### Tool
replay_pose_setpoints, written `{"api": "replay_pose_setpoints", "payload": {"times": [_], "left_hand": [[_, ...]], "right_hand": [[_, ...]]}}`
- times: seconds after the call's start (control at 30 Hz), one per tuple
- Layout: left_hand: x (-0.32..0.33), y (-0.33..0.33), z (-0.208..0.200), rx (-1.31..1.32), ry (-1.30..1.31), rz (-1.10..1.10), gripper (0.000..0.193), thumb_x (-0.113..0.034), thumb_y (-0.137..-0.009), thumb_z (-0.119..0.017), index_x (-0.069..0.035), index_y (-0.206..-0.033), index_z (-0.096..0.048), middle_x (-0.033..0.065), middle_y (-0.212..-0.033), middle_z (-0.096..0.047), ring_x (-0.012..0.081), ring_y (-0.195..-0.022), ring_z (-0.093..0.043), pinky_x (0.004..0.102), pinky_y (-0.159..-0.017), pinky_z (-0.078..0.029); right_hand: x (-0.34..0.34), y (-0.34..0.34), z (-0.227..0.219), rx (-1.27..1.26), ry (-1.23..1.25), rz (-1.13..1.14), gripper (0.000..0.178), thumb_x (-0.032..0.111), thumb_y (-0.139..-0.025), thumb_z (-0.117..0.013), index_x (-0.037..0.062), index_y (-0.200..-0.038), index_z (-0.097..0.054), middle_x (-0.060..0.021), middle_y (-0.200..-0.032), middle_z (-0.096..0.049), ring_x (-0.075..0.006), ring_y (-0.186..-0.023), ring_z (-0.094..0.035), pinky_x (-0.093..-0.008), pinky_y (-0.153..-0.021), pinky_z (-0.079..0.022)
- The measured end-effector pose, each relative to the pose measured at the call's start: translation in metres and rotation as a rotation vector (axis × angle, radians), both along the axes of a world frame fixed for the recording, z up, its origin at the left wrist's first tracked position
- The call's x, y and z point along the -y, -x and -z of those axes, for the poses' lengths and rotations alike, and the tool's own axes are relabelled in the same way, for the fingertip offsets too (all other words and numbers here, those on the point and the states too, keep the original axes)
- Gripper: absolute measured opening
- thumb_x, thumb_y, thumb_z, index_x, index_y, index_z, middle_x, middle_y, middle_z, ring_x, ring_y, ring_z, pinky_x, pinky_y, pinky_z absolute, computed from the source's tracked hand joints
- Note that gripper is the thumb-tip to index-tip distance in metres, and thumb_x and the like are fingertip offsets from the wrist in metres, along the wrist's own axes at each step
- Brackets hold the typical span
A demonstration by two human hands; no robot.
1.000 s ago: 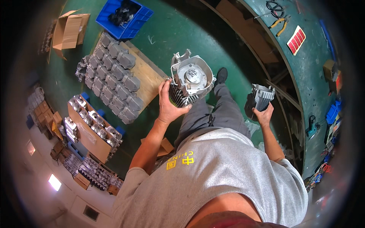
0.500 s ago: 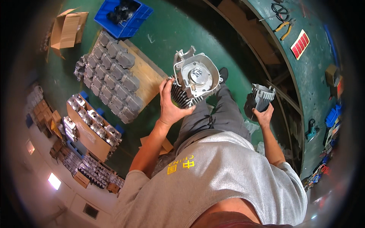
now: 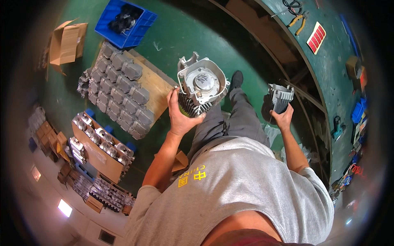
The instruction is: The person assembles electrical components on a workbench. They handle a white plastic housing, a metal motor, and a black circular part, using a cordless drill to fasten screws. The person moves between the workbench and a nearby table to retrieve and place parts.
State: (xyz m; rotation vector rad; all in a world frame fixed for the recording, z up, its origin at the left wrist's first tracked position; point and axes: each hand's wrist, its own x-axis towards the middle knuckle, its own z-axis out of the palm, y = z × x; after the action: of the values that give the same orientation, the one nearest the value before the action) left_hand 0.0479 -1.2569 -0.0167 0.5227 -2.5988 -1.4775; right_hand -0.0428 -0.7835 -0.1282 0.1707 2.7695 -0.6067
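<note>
My left hand [image 3: 183, 117] is closed on a large silver metal motor housing [image 3: 203, 84]. Its round open top faces up, with a marked disc in the middle and a bracket at one side; dark cooling fins run along its lower part. Farther right, my right hand [image 3: 283, 119] grips a smaller finned metal housing [image 3: 277, 99], dark on its near side and light along the upper rim. Both parts are held up in front of my body, apart from each other. Fingers behind each part are hidden.
Rows of grey metal housings [image 3: 117, 88] stand on a wooden board [image 3: 158, 92] at left. Beyond them is a blue crate [image 3: 141, 35] with black parts. A carton [image 3: 98, 147] holds silver parts. At right, a green workbench [image 3: 316, 78] carries pliers [image 3: 301, 23] and a red label sheet [image 3: 317, 38].
The larger housing and my left hand have shifted slightly left in view; the smaller one has moved a little left too. The surroundings have also shifted as the view turned. Both grips are unchanged.
</note>
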Motion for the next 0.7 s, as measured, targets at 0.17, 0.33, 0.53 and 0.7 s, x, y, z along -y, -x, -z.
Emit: {"api": "replay_pose_setpoints", "payload": {"times": [0.17, 0.33, 0.53, 0.7], "left_hand": [[0.007, -0.011, 0.005, -0.017, -0.018, -0.060, 0.120, -0.025, -0.052, -0.096, 0.001, -0.149, -0.030, 0.0247, -0.146, -0.037, 0.0404, -0.136, -0.041, 0.0488, -0.114, -0.037], [0.015, -0.015, -0.001, -0.042, 0.004, -0.060, 0.121, -0.026, -0.052, -0.096, 0.002, -0.149, -0.029, 0.0258, -0.146, -0.037, 0.0413, -0.137, -0.039, 0.0494, -0.115, -0.035], [0.019, -0.014, -0.006, -0.027, 0.014, -0.077, 0.118, -0.027, -0.052, -0.095, 0.002, -0.148, -0.031, 0.0256, -0.145, -0.038, 0.0417, -0.136, -0.039, 0.0501, -0.114, -0.035], [0.022, -0.017, -0.001, -0.062, -0.005, -0.085, 0.116, -0.024, -0.052, -0.094, 0.001, -0.147, -0.033, 0.0245, -0.144, -0.040, 0.0401, -0.134, -0.042, 0.0485, -0.113, -0.037]], "right_hand": [[0.008, -0.003, 0.001, 0.000, 0.011, -0.018, 0.100, 0.038, -0.058, -0.089, -0.0056, -0.136, -0.044, -0.0267, -0.130, -0.050, -0.0428, -0.127, -0.045, -0.0498, -0.110, -0.038], [0.016, -0.008, 0.004, 0.020, 0.006, -0.009, 0.101, 0.037, -0.057, -0.090, -0.0051, -0.137, -0.044, -0.0270, -0.132, -0.049, -0.0428, -0.128, -0.044, -0.0500, -0.111, -0.038], [0.021, -0.011, 0.012, 0.001, 0.027, -0.055, 0.101, 0.037, -0.058, -0.090, -0.0055, -0.137, -0.044, -0.0265, -0.132, -0.049, -0.0428, -0.128, -0.045, -0.0495, -0.111, -0.038], [0.027, -0.017, 0.007, -0.003, 0.019, -0.048, 0.101, 0.037, -0.057, -0.091, -0.0060, -0.137, -0.045, -0.0259, -0.131, -0.050, -0.0420, -0.127, -0.045, -0.0495, -0.110, -0.039]]}}
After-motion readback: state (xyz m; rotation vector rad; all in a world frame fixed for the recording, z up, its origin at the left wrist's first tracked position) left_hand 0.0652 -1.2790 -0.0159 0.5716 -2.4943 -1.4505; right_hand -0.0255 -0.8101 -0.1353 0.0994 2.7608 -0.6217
